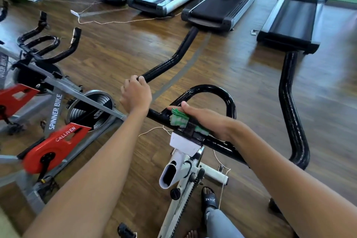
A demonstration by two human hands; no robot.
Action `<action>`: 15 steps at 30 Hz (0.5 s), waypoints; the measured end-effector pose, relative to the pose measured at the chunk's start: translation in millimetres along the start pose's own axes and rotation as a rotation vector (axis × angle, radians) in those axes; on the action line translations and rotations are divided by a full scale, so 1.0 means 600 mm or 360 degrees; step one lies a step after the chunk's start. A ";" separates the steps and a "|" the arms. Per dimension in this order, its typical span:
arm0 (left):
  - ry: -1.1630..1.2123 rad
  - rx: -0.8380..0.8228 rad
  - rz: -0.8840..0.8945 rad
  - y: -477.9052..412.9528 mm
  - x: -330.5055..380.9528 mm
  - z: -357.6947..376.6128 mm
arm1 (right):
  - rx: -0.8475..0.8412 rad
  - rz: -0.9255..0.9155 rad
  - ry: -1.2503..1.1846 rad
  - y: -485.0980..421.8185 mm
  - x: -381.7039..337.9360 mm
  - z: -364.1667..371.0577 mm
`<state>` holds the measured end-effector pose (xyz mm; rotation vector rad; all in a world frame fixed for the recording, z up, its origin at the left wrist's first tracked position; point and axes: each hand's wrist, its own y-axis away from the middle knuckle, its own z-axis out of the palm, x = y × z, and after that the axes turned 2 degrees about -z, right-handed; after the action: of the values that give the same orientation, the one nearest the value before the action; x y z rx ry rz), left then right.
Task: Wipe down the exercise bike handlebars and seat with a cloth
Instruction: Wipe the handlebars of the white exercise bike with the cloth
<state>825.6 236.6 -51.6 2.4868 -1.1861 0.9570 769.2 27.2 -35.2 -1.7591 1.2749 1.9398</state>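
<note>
Cloth [179, 120], soft and limp, is pressed flat onto bar [212, 91] under right hand [204, 120]; left hand [136, 93] is closed round bar's left horn.

A gym: four treadmills [220, 4] line the far side of a wooden floor [222, 67], and a red spin bike [56, 121] stands at left.

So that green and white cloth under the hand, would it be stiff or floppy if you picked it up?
Probably floppy: the cloth lies bunched in folds under the right hand and follows the handlebar. It likely weighs little, being thin. On that glossy bar it may slide easily.
</note>
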 end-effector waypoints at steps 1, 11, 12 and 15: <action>0.0002 0.0004 -0.0004 0.000 -0.001 0.000 | -0.0063 0.0016 -0.0029 -0.002 0.004 -0.004; -0.0043 0.0023 -0.0003 0.001 0.001 -0.001 | -0.0175 -0.0203 0.0446 0.005 -0.010 -0.002; -0.0040 0.0021 0.0006 0.002 0.000 0.000 | -0.0192 -0.0199 0.0567 0.011 -0.005 -0.006; -0.0048 0.0021 0.0011 0.002 -0.001 0.000 | -0.0140 -0.0263 0.0931 0.023 0.017 -0.016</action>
<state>824.3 236.3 -51.9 2.5176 -1.2017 0.9354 764.1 8.4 -37.2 -2.5032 1.1537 1.4581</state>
